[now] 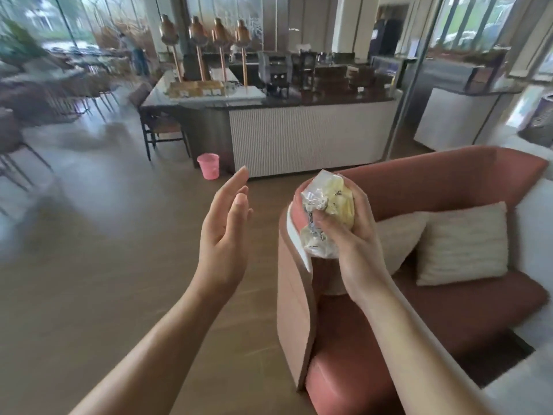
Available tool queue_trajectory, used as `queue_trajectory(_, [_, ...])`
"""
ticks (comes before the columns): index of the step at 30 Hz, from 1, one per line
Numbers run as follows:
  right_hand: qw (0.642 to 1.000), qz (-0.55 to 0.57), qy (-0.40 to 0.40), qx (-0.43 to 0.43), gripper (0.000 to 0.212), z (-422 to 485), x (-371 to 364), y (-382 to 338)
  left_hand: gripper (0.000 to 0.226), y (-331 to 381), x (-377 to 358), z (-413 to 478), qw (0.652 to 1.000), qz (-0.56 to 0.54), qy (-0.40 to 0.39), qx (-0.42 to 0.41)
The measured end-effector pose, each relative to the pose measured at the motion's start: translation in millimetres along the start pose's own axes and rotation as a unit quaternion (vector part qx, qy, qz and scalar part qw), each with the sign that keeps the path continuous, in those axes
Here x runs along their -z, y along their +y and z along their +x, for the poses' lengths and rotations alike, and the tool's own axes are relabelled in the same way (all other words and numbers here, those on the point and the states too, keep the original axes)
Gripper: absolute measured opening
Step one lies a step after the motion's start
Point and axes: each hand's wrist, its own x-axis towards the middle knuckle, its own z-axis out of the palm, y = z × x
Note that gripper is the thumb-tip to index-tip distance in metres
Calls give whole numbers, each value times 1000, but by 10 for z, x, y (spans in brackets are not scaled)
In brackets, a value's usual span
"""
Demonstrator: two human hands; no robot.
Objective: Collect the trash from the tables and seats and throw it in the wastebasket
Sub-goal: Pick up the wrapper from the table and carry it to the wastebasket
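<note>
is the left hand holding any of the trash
No, the left hand is open with straight fingers and holds nothing, while the right hand alone grips the crumpled wrappers.

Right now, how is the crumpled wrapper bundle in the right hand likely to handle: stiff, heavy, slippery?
Probably soft and crushable: the wrapper bundle is creased and bulges past the fingers of the right hand. Likely light, since one hand holds it up. Its glossy clear film may be slippery.

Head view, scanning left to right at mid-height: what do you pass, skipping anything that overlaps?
Wastebasket → trash → cushions
</note>
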Motion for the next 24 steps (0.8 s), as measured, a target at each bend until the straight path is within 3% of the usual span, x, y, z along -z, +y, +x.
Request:
queue_trajectory(10, [994, 39, -86, -48, 69, 1461, -1101, 1149, 49, -929, 833, 1238, 993, 32, 115, 17])
queue_trajectory(24, [986, 32, -143, -75, 74, 3387, -2055, 2206, 42, -2130, 1336, 3041, 986, 41, 160, 25])
